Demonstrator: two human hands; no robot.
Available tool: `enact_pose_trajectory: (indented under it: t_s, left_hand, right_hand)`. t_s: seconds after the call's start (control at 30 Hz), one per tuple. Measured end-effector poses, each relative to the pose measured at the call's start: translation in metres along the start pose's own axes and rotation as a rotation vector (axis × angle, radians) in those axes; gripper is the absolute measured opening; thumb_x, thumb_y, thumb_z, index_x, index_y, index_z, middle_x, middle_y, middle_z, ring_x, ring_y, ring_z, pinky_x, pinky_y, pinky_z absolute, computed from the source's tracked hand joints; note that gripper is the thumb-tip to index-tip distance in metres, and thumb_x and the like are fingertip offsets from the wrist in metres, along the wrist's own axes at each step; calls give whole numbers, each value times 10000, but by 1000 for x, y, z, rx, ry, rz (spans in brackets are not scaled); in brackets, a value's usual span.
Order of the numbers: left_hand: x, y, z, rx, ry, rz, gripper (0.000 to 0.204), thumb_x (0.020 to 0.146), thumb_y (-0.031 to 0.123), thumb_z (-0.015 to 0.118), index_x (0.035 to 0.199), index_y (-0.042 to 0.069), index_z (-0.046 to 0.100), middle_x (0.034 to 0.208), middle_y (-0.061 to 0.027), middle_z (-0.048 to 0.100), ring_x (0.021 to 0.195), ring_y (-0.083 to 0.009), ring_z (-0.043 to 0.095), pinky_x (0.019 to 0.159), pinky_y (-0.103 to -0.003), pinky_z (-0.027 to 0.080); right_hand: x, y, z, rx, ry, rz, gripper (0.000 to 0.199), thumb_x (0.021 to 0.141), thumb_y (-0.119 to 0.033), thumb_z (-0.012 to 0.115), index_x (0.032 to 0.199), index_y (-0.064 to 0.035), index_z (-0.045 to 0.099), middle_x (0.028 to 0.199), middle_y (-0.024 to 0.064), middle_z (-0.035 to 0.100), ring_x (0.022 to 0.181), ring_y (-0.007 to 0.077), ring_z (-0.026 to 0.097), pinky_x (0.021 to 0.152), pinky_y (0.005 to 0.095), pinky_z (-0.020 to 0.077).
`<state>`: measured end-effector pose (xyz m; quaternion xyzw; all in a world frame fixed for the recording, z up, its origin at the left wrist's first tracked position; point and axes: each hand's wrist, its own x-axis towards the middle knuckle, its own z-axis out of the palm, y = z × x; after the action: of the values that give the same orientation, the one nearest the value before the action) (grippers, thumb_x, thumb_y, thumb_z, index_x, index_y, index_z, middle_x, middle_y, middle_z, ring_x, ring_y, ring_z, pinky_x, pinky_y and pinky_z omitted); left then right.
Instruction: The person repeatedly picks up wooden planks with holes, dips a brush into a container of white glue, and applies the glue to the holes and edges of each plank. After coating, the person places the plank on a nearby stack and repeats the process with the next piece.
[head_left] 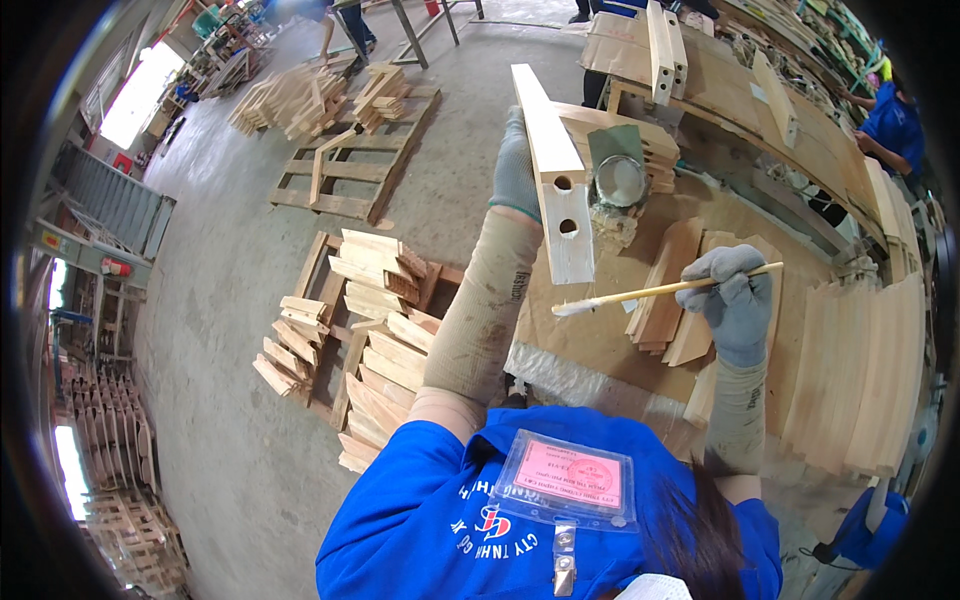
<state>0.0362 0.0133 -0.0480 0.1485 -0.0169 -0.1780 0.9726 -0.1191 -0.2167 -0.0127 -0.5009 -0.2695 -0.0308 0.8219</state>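
My left hand [515,172], in a grey glove, is closed round a long pale wooden piece [557,140] and holds it up off the table. The wood's near end faces me and shows two round holes. In my gloved right hand [735,295] I grip a thin wooden-handled brush [650,292]. Its white-coated tip points left, just below the wood's near end and apart from it. Beyond the wood, at its right, stands a round pot [620,182] with pale contents, beside a green sheet [615,145].
A cardboard-covered table [590,335] lies before me, with wooden pieces [665,285] under and beside my right hand. Long boards [850,375] stack at right. Left on the floor are pallets [345,170] bearing wood stacks [380,335]. Another person [890,125] works at far right.
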Motion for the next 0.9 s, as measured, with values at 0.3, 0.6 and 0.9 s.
enact_pose_trajectory:
  t_s: [0.3,0.6,0.9]
  left_hand:
    - [1,-4,3,-19,21,4,543,819,383,626,1027,-71,414,833,-84,502,694,-151,498,639,-245,483]
    - [8,-3,1,30,70,44,535,851,458,555,981,-50,446,785,-69,506,669,-139,502,606,-249,473]
    - [0,-9,10,299,115,234,435,923,461,393,1040,55,497,853,-87,602,691,-149,641,579,-257,565]
  right_hand:
    - [6,-1,-2,-87,122,-55,203,901,-198,530,945,0,544,906,223,620,648,196,616,575,293,523]
    - [-1,-5,-1,-45,131,-2,234,908,-225,518,950,5,536,864,206,624,602,185,600,541,285,508]
    - [31,-51,20,-456,289,-274,190,893,-119,501,961,49,559,800,202,638,576,182,607,549,243,514]
